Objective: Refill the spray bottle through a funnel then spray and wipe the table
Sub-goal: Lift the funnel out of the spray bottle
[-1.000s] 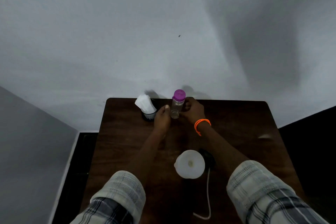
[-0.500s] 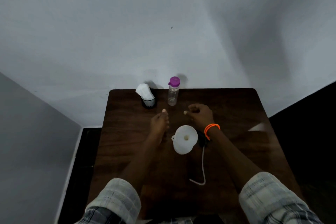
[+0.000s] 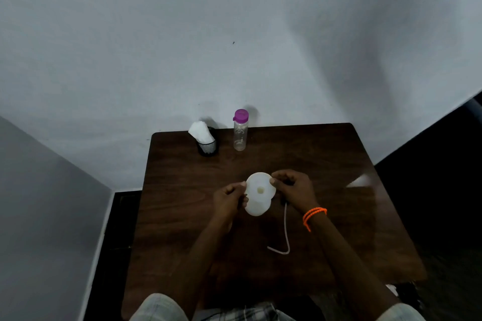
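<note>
A white funnel (image 3: 260, 188) sits on top of a white bottle (image 3: 257, 208) in the middle of the dark wooden table (image 3: 182, 216). My left hand (image 3: 229, 199) pinches the funnel's left rim and also touches the bottle below it. My right hand (image 3: 293, 186), with an orange band at the wrist, pinches the right rim. A black spray head with a white tube (image 3: 285, 232) lies on the table just right of the bottle, partly hidden by my right hand. A clear bottle with a purple cap (image 3: 240, 133) stands upright at the far edge.
A black mesh cup holding white cloth or tissue (image 3: 204, 139) stands at the back left of the table, next to the clear bottle. A grey wall rises right behind the table. Dark floor lies on both sides.
Both hands let go of the purple-capped bottle at the far edge, drew back toward me, and closed on the funnel's rim. The camera view also shifted.
</note>
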Tool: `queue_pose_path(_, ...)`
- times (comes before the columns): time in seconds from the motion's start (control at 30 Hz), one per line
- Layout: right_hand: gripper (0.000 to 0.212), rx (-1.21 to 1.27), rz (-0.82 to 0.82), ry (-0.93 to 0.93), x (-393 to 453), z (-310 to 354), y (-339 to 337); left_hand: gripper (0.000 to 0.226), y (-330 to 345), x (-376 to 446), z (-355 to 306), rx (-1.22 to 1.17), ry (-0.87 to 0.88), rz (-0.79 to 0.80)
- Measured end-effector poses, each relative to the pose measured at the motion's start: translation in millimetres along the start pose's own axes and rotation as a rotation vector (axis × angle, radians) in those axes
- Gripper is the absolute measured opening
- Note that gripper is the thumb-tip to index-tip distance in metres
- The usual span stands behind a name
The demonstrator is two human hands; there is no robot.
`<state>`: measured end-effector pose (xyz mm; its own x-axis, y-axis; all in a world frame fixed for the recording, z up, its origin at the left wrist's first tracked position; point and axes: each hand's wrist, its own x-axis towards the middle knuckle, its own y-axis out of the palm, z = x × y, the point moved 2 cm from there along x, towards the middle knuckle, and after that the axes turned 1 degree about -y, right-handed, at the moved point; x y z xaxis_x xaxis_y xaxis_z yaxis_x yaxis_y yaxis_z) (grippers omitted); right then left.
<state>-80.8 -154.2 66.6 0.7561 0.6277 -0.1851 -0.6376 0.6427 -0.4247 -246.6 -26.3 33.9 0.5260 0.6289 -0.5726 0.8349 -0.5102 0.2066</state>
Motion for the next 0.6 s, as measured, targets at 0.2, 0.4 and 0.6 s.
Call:
queue_pose_path(0.2,0.012,0.089,-0.07,0.031,0.5,3.5,1.3,0.022,7.5,1.1,-11.1,-0.066,0.035,-0.021)
queue_pose_path(0.4,0.012,0.078,-0.065,0.09,0.3,0.5,4.8,0.016,4.2,5.6,-5.7,-0.067,-0.021,-0.061)
queue_pose_path(0.6,0.011,0.114,-0.059,0.115,-1.6,0.0,4.7,0.016,1.9,7.0,-4.1,-0.03,-0.008,-0.065)
